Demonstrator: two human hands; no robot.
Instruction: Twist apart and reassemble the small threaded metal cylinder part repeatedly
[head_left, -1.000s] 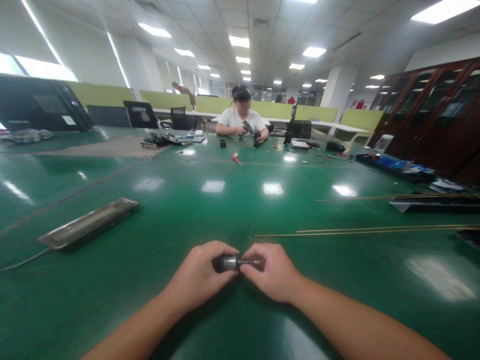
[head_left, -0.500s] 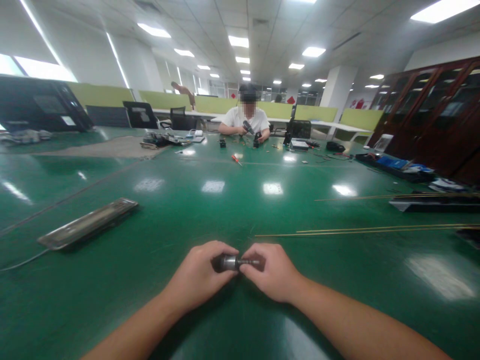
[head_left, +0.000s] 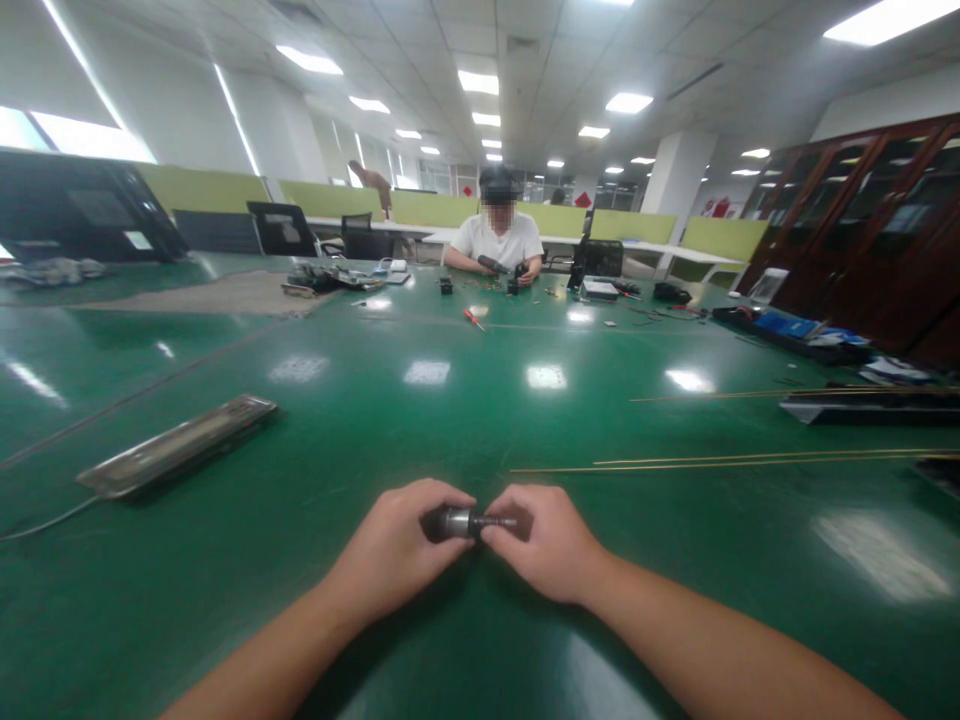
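Observation:
Low in the middle of the view, my left hand (head_left: 397, 535) is closed around a dark and silver cylinder (head_left: 457, 522), which looks like a drill chuck. A thin, ridged metal shaft (head_left: 496, 521) points from its right end toward my other palm. The thumb and fingertips of my right hand (head_left: 551, 545) pinch this shaft close to the cylinder. Both hands are just above the green tabletop (head_left: 390, 430), with their fingertips almost meeting. The cylinder's left end is hidden inside my left hand.
A grey power strip (head_left: 180, 447) with a cable lies at left. Thin brass-coloured rods (head_left: 675, 463) stretch in from the right. Farther off are a red screwdriver (head_left: 473, 319) and a seated person (head_left: 496, 240) with a power drill (head_left: 491, 264). Tools and parts line the right edge.
My hands hold nearly the same pose around the cylinder and shaft. Across the table, the seated person's drill has dropped from a raised tilt to a lower, flatter position.

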